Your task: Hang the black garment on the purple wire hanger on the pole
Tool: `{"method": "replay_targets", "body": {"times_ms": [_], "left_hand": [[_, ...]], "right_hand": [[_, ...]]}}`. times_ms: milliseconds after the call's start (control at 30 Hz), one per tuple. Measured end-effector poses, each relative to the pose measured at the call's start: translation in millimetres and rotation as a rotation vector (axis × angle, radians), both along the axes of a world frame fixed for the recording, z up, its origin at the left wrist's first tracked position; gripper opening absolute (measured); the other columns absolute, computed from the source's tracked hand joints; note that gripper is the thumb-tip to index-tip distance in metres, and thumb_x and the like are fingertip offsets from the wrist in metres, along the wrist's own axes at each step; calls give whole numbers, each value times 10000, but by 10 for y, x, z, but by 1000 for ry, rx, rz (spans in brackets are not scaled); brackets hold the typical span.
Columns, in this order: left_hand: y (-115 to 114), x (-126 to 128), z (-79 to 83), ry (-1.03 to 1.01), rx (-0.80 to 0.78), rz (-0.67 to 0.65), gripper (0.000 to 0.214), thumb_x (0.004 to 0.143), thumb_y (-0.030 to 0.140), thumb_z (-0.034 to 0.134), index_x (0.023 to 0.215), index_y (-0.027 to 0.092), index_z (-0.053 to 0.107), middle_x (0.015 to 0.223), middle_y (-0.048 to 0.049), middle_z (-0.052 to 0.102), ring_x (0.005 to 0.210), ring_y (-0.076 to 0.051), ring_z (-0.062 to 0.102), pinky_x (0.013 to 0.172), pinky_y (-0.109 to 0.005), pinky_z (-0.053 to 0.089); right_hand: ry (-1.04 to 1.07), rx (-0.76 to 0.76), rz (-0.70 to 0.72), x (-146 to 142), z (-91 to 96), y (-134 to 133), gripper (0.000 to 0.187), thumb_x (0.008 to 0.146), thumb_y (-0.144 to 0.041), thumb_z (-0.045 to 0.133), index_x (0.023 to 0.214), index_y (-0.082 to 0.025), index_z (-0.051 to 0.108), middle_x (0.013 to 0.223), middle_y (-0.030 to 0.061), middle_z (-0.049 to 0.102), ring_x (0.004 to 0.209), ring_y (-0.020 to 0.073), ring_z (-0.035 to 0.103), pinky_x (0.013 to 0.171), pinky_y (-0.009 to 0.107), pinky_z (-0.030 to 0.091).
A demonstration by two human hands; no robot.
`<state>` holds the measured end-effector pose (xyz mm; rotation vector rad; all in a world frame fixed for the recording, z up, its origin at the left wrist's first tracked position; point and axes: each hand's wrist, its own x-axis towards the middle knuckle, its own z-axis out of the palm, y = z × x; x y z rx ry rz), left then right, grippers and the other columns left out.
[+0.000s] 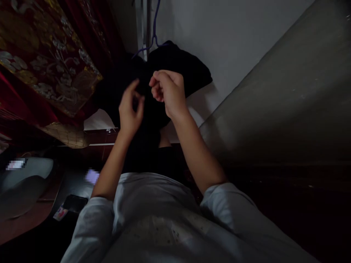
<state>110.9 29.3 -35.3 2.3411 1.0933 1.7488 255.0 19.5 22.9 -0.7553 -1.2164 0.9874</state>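
Note:
A black garment (181, 65) hangs on a purple hanger (155, 42) in front of me. My left hand (130, 109) is before its left part, thumb and forefinger apart in a loose curve, with nothing visible between them. The fingertips are slightly blurred. To the right, my right hand (171, 89) is closed, its thumb pressed against the curled forefinger. Whatever those fingers may pinch is too small or dark to make out. Against the black cloth, I cannot tell whether either hand touches it.
Behind the hanger stands a metal pole (146, 22) by a pale wall (233, 25). A red embroidered cloth (55, 54) hangs at left. A large grey-green surface (287, 91) slants along the right. Lower left are a dark phone-like object (74, 203) and a greyish seat-like shape (24, 193).

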Motion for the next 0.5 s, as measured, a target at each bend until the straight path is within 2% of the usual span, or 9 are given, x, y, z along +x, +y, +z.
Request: {"method": "replay_targets", "body": {"times_ms": [33, 67, 100, 200, 267, 333, 367, 433, 500], "left_hand": [[39, 30, 203, -10, 123, -44, 414, 1090, 446, 465, 1461, 263, 466, 1283, -100, 619, 935, -198, 628, 887, -363, 530], [73, 56, 382, 31, 199, -87, 377, 1107, 446, 420, 1427, 263, 500, 1288, -95, 612, 929, -191, 620, 892, -362, 525], [100, 80, 530, 88, 259, -111, 340, 1112, 457, 401, 1309, 249, 585, 1181, -89, 633, 910, -194, 614, 869, -356, 520], [115, 142, 785, 187, 149, -93, 330, 1085, 496, 467, 993, 245, 661, 995, -74, 618, 948, -219, 609, 875, -352, 498], [89, 160, 863, 185, 12, -67, 266, 1039, 489, 579, 943, 252, 652, 1018, -67, 629, 986, -227, 608, 929, -350, 482], [77, 105, 939, 176, -14, -49, 212, 1009, 436, 660, 928, 241, 647, 1018, -58, 646, 1005, -221, 606, 959, -338, 469], [87, 32, 984, 162, 25, -32, 190, 1014, 399, 667, 938, 226, 650, 1010, -54, 655, 1005, -214, 606, 958, -333, 466], [149, -223, 1064, 74, 167, 9, 150, 1043, 319, 636, 987, 183, 664, 999, -43, 672, 997, -197, 607, 952, -332, 463], [245, -587, 1067, -143, 246, 24, 144, 1065, 250, 586, 1005, 149, 668, 982, -26, 678, 998, -183, 613, 968, -342, 462]], "right_hand": [[-45, 20, -10, 33, 14, -29, 420, 979, -484, 567, 665, -207, 596, 503, -19, 495, 433, 103, 387, 453, 257, 262], [-91, 44, -27, 64, 39, -54, 394, 994, -423, 551, 665, -210, 596, 506, -20, 494, 441, 109, 397, 469, 265, 284], [-132, 73, -49, 89, 69, -71, 375, 1001, -366, 541, 663, -212, 593, 508, -21, 491, 449, 111, 402, 487, 272, 301], [-162, 158, -118, 119, 114, -47, 377, 1011, -246, 517, 638, -205, 548, 495, -37, 438, 458, 94, 370, 518, 272, 296], [-175, 152, -142, 98, 37, 52, 388, 1022, -212, 502, 634, -199, 502, 507, -50, 400, 481, 76, 358, 530, 253, 287], [-206, 111, -158, 58, -155, 187, 388, 1029, -230, 502, 643, -194, 478, 535, -54, 388, 518, 68, 381, 548, 228, 299], [-217, 92, -163, 36, -291, 245, 389, 1024, -246, 508, 640, -191, 480, 543, -52, 394, 534, 67, 397, 557, 220, 308], [-201, 39, -150, -3, -610, 291, 390, 997, -259, 518, 615, -184, 501, 533, -47, 406, 532, 67, 408, 548, 215, 305], [-109, -61, -100, -40, -936, 203, 369, 949, -251, 529, 586, -184, 508, 499, -47, 396, 489, 65, 378, 510, 221, 273]]}}
